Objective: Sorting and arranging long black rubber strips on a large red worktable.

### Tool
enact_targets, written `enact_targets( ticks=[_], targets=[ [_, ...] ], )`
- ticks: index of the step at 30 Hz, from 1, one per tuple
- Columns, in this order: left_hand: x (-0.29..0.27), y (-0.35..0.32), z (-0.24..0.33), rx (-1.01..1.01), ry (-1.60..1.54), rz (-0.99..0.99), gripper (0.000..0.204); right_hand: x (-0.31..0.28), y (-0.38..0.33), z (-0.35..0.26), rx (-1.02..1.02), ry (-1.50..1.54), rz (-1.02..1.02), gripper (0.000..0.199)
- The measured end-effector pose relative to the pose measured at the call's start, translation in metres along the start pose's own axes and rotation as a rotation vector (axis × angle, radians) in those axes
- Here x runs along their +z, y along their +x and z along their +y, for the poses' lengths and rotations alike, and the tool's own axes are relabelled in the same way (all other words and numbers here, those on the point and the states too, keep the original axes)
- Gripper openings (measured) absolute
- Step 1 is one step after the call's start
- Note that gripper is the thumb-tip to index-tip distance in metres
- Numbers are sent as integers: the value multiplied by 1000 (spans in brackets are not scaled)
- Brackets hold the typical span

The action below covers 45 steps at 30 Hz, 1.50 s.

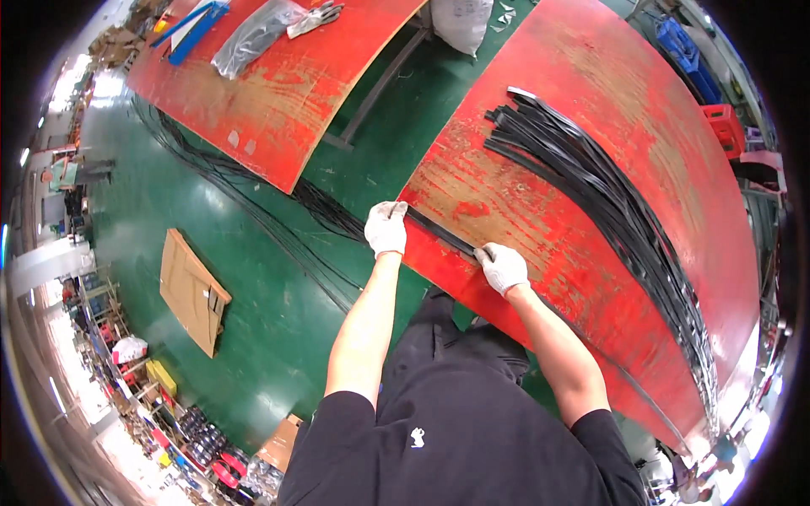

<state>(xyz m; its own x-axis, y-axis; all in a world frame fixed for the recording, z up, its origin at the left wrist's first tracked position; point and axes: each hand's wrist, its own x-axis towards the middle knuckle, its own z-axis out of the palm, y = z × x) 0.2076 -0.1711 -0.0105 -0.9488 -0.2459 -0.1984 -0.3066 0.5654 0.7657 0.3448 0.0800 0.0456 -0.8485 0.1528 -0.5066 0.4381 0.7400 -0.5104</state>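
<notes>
A long black strip runs along the near edge of the worn red tabletop. My left hand, in a white glove, is closed on the strip at the table's left corner. Further right my right hand, gloved too, pinches the same strip. Beyond my right hand a thin dark length continues along the table toward the lower right; my forearm covers part of it. A thick bundle of black strips lies in a curve across the table, its ends fanned at the far left.
Dark strips trail over the green floor to the left. A second red table bears a clear plastic bag, gloves and a blue-edged item. Flat cardboard lies on the floor. A white sack stands between the tables. Another person stands far left.
</notes>
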Motion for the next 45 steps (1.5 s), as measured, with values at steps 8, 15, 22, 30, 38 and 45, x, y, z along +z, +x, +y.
enact_targets(
  ticks=[8,15,22,30,38,45],
  targets=[
    [9,-4,-6,-26,-127,106,25,0,12,-12,20,-29,-25,39],
    [6,-3,-10,-31,-57,149,21,0,9,-19,3,-59,-34,40],
    [-15,4,50,-70,212,-137,32,-33,-6,-47,62,-140,-58,36],
    [0,37,-15,100,347,-154,38,-74,-103,63,-60,-65,725,28],
    [23,49,-24,-134,535,-21,31,-30,-304,147,688,199,983,35],
    [66,30,17,-99,558,-187,31,160,-421,169,1524,633,422,43]
  ],
)
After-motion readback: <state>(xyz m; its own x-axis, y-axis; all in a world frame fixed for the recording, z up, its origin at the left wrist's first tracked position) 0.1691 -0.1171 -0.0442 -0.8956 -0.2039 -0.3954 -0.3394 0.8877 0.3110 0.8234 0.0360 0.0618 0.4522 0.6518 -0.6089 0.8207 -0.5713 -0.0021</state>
